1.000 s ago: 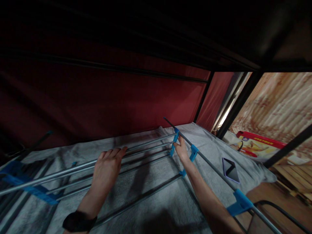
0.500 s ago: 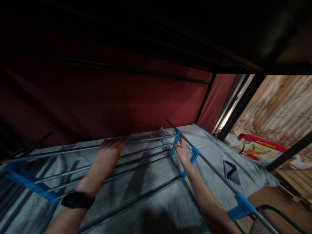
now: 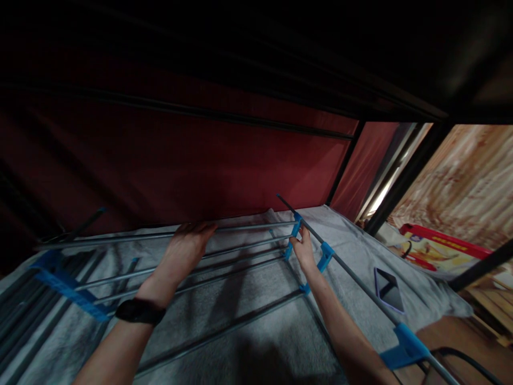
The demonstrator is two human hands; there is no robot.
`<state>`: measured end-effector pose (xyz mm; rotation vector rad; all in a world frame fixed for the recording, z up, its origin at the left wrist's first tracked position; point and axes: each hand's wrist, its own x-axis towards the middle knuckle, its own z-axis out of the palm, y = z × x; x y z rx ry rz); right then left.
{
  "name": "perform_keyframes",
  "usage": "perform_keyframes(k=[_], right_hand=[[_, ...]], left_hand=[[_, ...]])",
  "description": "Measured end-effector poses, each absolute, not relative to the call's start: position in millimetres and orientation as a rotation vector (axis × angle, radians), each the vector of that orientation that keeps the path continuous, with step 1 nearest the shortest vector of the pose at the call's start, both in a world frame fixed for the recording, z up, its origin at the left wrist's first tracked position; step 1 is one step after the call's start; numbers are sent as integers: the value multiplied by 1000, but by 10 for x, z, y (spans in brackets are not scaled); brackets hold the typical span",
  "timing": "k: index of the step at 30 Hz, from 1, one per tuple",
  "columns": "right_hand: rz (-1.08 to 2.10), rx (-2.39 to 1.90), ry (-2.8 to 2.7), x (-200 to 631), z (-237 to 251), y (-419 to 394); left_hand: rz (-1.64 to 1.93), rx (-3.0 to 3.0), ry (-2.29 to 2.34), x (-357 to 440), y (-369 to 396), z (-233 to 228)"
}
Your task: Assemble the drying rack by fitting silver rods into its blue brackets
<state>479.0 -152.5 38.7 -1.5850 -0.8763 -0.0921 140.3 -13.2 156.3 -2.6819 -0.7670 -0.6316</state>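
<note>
A partly assembled rack of grey metal tubes and blue plastic connectors rests on a grey blanket. My left hand is closed over the rack's far tube, a dark band around its wrist. At the right end, the fingers of my right hand are closed around a blue connector, where the crossing tubes meet a long side tube. The fingertips there are partly hidden. Another blue connector joins the tubes at the left end.
Several loose tubes lie at the left. A phone is on the blanket at right, near a colourful box. Dark bed-frame bars and a low dark surface overhead enclose the space; a red cloth hangs behind.
My view has turned slightly left, so the scene sits further right. The rack's left end shows more fully. Both hands keep the same holds.
</note>
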Motion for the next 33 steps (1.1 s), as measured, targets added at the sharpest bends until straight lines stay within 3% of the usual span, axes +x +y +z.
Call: perform_keyframes(k=[26, 33], right_hand=[[306, -1563, -606, 4908, 296, -1738], [-26, -1638, -888, 4379, 243, -1973]], left_hand=[[-473, -2802, -906, 1345, -408, 1399], [-447, -2776, -879, 1339, -396, 1384]])
